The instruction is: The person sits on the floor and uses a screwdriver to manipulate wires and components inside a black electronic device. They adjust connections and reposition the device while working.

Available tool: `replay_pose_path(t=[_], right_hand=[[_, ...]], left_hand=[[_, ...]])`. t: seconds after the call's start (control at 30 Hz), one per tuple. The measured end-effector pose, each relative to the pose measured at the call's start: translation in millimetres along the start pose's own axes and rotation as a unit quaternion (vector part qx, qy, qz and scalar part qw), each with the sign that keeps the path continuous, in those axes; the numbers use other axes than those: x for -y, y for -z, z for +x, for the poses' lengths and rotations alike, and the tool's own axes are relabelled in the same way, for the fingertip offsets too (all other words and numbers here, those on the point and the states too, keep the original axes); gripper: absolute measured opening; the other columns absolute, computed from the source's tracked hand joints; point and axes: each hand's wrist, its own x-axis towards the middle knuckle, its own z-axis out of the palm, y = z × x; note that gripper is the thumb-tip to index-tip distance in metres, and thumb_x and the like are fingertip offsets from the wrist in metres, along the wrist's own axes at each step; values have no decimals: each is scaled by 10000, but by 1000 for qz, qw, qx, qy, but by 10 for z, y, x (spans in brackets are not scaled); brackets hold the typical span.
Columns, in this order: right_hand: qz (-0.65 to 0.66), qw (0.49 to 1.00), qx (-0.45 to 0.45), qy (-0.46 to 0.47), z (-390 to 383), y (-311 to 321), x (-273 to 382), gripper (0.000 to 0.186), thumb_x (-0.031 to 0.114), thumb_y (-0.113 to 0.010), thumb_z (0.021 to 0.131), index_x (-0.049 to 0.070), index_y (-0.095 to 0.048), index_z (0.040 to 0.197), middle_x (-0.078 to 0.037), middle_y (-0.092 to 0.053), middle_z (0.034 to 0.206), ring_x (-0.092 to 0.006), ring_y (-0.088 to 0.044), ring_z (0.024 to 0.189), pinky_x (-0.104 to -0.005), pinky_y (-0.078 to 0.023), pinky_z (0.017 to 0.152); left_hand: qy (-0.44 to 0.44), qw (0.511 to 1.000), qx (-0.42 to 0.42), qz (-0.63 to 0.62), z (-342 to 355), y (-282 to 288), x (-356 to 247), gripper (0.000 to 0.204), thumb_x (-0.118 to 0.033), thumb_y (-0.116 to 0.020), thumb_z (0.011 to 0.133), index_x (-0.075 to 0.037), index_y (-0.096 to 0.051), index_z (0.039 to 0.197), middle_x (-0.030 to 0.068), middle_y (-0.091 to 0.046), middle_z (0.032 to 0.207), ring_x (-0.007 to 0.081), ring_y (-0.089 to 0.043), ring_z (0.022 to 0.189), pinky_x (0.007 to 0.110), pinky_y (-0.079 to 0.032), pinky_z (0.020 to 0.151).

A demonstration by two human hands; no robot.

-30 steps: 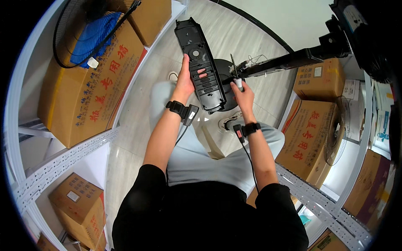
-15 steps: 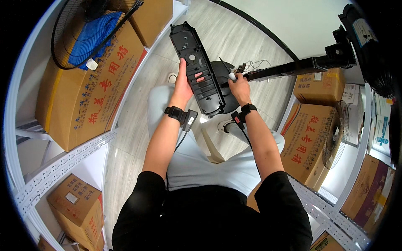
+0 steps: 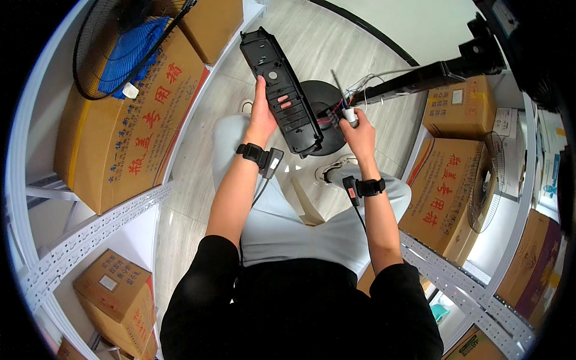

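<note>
Panel (image 3: 282, 87) hides round base (image 3: 318, 94) (partly).

Reference: panel (image 3: 276, 86). Left hand (image 3: 261, 117) at its left edge; base (image 3: 318, 93) partly behind its right side. Right of panel: right hand (image 3: 359, 135), with tool (image 3: 350, 114) in it; farther right, post (image 3: 414, 86). Well left of panel: left carton (image 3: 129, 135), on shelf (image 3: 96, 225). Well right of panel: right carton (image 3: 441, 195), guard (image 3: 485, 180) at that carton's far side. Legs (image 3: 288, 237) on panel's near side.
</note>
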Motion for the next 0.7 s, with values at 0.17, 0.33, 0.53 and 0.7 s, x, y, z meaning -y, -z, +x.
replay_pose_path(t=[0.17,0.33,0.53,0.7], right_hand=[[-186,976,-40,104,-160,177,-6,413,264,-696,760,88,-611,1124,-181,-695,876,-378,-661,848,-447,-520,744],[-141,985,-48,86,-178,337,-121,389,246,-696,751,73,-639,1095,-164,-684,791,-324,-677,732,-416,-527,676],[279,959,55,-19,-233,569,-43,334,167,-663,835,49,-638,1146,-42,-652,785,-73,-543,557,-228,-424,515],[310,948,62,34,-272,294,43,321,139,-684,867,79,-631,1178,5,-611,872,-50,-513,591,-214,-416,521]], left_hand=[[1,1000,16,11,7,-50,45,677,-686,-491,883,-82,-592,1173,91,-641,1053,230,-596,903,377,-521,807],[28,999,29,25,35,-77,97,678,-678,-483,891,-85,-588,1203,100,-642,1095,247,-602,954,409,-511,840],[45,995,92,-6,-3,-219,169,685,-677,-437,910,-94,-569,1245,112,-636,1167,265,-604,1058,438,-493,885],[73,990,120,-26,69,-272,304,664,-658,-438,920,-94,-567,1246,106,-638,1151,263,-604,1041,442,-496,883]])
